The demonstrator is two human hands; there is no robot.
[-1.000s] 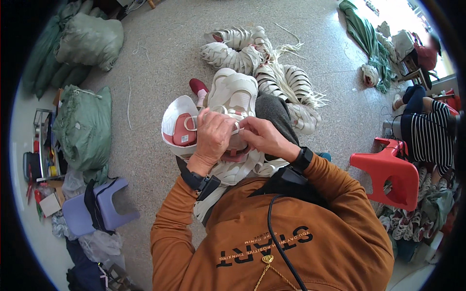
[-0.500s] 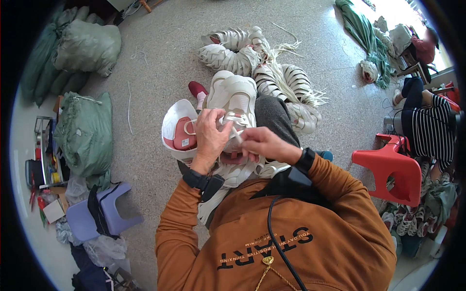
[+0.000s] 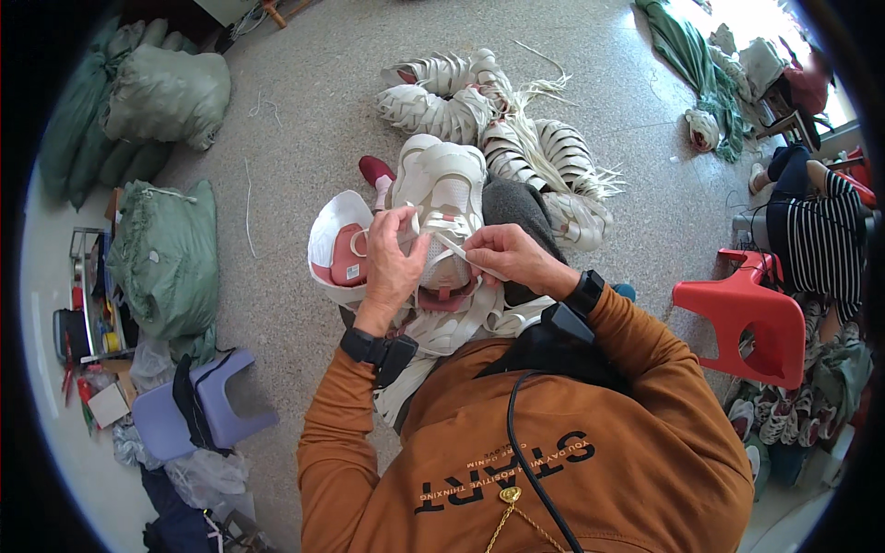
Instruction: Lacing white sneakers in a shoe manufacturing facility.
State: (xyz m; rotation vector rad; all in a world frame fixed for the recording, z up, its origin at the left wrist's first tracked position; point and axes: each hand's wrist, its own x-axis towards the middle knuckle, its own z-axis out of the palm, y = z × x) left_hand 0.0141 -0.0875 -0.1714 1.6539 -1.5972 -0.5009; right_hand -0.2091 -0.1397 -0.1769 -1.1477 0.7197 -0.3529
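Note:
A white shoe (image 3: 452, 189) with a pinkish lining lies on my lap, toe pointing away, beside another pale shoe (image 3: 417, 175). A flat white shoelace (image 3: 449, 243) runs slantwise across its tongue. My right hand (image 3: 518, 258) pinches one stretch of this lace between thumb and forefinger. On the shoe's left side, my left hand (image 3: 398, 263) has curled fingers, with a strip of white lace at the fingertips. Left of that hand, a further white shoe (image 3: 330, 223) with a pink insole shows its opening.
Bundles of laced white shoe uppers (image 3: 516, 138) lie on the floor ahead. Green sacks (image 3: 164, 258) and a purple stool (image 3: 207, 405) stand at left. To the right are a red stool (image 3: 751, 318), a person in striped clothing (image 3: 820, 240) and several shoes (image 3: 784, 415).
My hands have drawn apart, the left moving slightly left and the right slightly right and away from me. More of the lace and the shoe's tongue now shows between them.

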